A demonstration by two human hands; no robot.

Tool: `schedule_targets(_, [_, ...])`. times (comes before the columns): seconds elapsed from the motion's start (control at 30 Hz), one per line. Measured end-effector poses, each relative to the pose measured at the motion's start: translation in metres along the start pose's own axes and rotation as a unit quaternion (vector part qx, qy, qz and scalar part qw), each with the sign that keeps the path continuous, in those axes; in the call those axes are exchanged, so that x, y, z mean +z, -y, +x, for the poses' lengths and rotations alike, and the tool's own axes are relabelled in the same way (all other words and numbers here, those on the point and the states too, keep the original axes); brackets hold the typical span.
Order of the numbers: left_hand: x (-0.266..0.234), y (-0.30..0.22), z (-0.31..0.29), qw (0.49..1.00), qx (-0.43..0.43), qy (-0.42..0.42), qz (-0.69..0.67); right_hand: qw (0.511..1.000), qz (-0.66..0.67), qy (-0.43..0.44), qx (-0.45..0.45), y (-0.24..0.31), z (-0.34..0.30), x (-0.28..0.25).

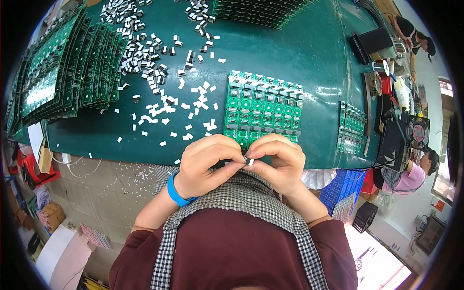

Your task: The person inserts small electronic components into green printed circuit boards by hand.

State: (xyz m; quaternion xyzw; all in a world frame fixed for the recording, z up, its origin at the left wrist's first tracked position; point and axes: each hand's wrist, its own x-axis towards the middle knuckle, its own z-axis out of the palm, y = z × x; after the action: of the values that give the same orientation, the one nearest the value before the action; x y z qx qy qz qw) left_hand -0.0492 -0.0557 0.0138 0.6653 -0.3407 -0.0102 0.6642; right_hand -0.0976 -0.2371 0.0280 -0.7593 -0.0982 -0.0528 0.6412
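Note:
My left hand, with a blue band at the wrist, and my right hand meet at the table's near edge. Between their fingertips is a small black-and-white block-shaped electronic part, pinched from both sides. Just beyond my fingers lies a green circuit board panel with rows of repeated circuits, its near edge partly hidden by my hands. Loose white paper-like pieces are scattered to the left of the panel. Farther left is a heap of similar black-and-white parts.
Stacked green circuit boards stand at the left, and more boards at the far edge. A smaller board panel lies at the right, near a fan and a solder spool. Another person sits at the right.

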Motion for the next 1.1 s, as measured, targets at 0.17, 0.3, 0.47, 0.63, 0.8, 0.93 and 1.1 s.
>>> schedule_targets(0.17, [0.001,-0.001,-0.002,1.000,-0.004,0.008,0.017,1.000,0.000,0.012,-0.003,0.002,0.000,-0.002])
schedule_targets(0.3, [0.001,0.002,-0.003,1.000,0.005,0.019,0.015,1.000,-0.014,-0.002,0.006,0.003,0.002,0.000])
schedule_targets(0.47, [0.002,0.003,-0.005,1.000,-0.021,-0.008,-0.003,1.000,-0.014,-0.020,0.008,0.004,0.001,0.003])
schedule_targets(0.63, [0.003,0.002,-0.004,1.000,-0.010,-0.001,0.013,1.000,-0.016,-0.016,-0.005,0.005,0.000,0.003])
schedule_targets(0.8, [0.003,0.005,-0.007,1.000,0.019,0.013,0.013,0.996,-0.066,0.032,-0.058,0.008,0.003,0.001])
schedule_targets(0.93, [0.002,0.006,-0.011,0.999,0.024,0.029,0.011,0.991,-0.088,0.073,-0.064,0.011,0.006,-0.004])
schedule_targets(1.1, [-0.002,0.001,-0.016,0.999,0.012,0.015,0.048,0.985,-0.138,0.049,-0.096,0.009,-0.004,-0.001])
